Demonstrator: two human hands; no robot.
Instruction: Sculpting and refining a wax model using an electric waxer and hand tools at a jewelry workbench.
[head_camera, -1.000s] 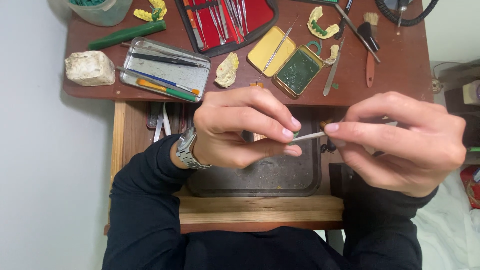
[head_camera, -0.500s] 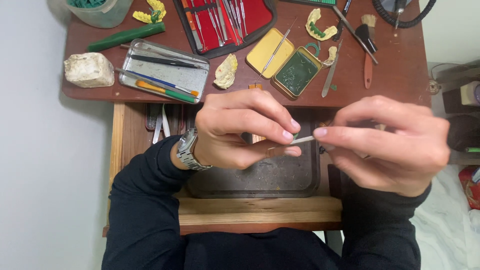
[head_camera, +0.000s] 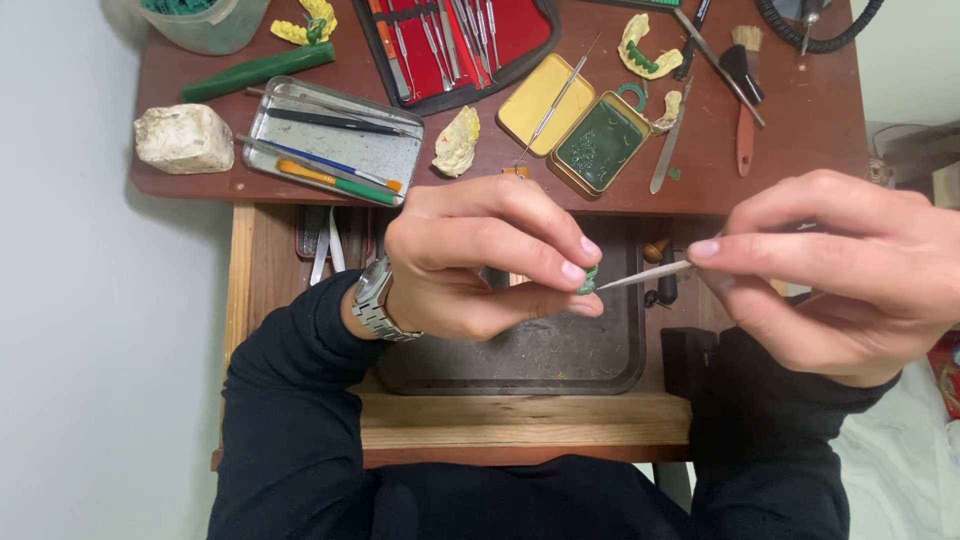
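Note:
My left hand (head_camera: 480, 255) pinches a small green wax piece (head_camera: 588, 279) between thumb and fingertips; most of the piece is hidden by the fingers. My right hand (head_camera: 840, 270) grips a thin metal carving tool (head_camera: 645, 274), and its tip touches the green piece. Both hands hover over a dark tray (head_camera: 545, 360) set in an open wooden drawer. A metal watch (head_camera: 372, 300) is on my left wrist.
On the brown desk lie a steel tray of instruments (head_camera: 335, 140), a red case of tools (head_camera: 455, 40), an open yellow tin with green wax (head_camera: 600, 145), yellowish dental casts (head_camera: 457, 143), a white stone block (head_camera: 183, 138), a green wax stick (head_camera: 255, 70) and a brush (head_camera: 743, 95).
My right hand has drawn slightly rightward, so the tool's shaft shows longer between the hands. The left hand keeps its pinch on the green piece.

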